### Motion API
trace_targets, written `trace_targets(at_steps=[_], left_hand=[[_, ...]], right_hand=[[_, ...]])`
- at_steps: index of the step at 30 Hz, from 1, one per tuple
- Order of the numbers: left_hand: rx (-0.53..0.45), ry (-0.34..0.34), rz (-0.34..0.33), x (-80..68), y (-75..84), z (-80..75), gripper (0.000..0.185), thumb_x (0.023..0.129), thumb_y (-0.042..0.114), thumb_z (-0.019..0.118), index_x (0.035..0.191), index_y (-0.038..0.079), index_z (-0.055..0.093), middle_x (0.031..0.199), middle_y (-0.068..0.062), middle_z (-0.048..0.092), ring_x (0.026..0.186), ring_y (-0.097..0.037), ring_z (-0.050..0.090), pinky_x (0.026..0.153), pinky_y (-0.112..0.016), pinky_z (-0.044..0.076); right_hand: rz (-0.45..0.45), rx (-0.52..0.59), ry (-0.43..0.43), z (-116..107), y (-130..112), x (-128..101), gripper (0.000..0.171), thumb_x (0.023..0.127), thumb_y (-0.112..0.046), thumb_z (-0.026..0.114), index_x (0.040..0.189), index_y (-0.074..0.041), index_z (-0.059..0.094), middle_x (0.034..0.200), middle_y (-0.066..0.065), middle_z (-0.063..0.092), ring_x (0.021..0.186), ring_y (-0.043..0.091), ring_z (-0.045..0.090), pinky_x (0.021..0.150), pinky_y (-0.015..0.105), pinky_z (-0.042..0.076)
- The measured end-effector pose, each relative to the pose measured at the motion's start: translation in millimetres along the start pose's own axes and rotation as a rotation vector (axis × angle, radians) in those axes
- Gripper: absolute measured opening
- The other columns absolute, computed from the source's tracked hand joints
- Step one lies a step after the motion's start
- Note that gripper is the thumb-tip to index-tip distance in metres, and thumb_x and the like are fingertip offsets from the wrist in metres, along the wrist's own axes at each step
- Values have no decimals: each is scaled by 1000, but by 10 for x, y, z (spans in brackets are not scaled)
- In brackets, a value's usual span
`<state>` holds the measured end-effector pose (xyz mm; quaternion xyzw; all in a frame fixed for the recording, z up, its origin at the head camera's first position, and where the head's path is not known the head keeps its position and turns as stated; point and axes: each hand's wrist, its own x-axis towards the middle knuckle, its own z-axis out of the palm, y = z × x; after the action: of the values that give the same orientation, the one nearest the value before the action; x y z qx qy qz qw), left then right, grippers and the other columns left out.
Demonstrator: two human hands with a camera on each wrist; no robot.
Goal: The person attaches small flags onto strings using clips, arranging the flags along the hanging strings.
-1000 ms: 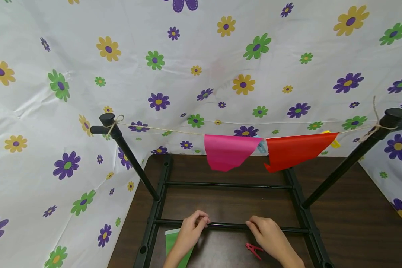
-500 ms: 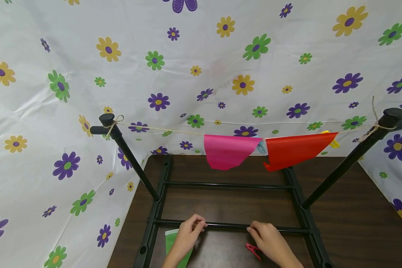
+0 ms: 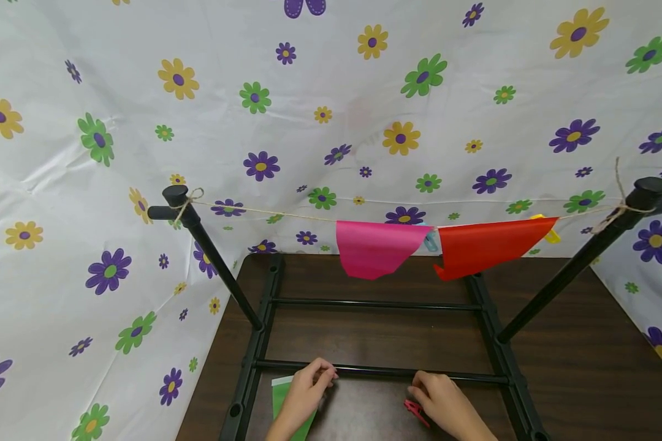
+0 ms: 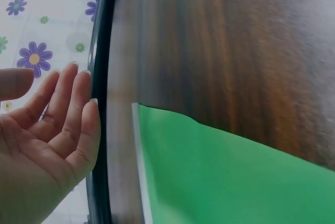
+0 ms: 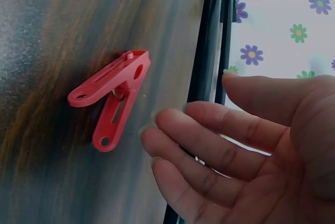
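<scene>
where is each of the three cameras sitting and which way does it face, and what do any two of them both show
Head: worn on the head, facing forward and down at the black metal rack on the dark wooden table; both hands show.
Left wrist: beside the left hand, facing the green paper sheet; palm and straight fingers show.
Right wrist: beside the right hand, facing the red plastic clothespin; relaxed fingers show.
Shared: head and right wrist both show the clothespin; head and left wrist both show the green sheet.
</scene>
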<state>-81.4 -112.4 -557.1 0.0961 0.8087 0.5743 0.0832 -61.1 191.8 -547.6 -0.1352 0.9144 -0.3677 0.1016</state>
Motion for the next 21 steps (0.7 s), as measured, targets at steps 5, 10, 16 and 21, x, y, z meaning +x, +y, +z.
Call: trace_targets(at_steps=[5, 10, 16, 21], left_hand=[[7, -6, -13, -28, -48, -15, 15, 105, 16, 60, 100, 5, 69, 93, -9, 74, 82, -26, 71, 70, -25, 54], [24, 7, 10, -34, -79, -22, 14, 104, 13, 61, 98, 4, 68, 91, -9, 74, 79, -24, 71, 72, -25, 55], [81, 13, 12, -36, -111, -30, 13, 103, 13, 62, 96, 5, 69, 88, -7, 73, 75, -18, 69, 69, -25, 53], [166, 0, 14, -66, -176, -44, 12, 103, 17, 63, 95, 9, 69, 85, 0, 70, 73, -5, 62, 67, -26, 49]], right_hand=[[49, 20, -20, 9, 15, 4, 11, 93, -8, 75, 87, -4, 66, 70, -6, 58, 56, 3, 47, 50, 25, 42], [107, 39, -57, 23, 30, 6, 14, 89, -7, 79, 90, -2, 67, 74, -3, 62, 62, 9, 57, 54, 28, 49], [134, 20, -64, 43, 54, -4, 18, 86, -9, 83, 92, -1, 67, 76, -2, 62, 65, 13, 56, 57, 31, 50], [215, -17, -69, 74, 43, -10, 21, 84, -12, 85, 92, -3, 68, 75, -2, 56, 65, 15, 50, 59, 32, 47]])
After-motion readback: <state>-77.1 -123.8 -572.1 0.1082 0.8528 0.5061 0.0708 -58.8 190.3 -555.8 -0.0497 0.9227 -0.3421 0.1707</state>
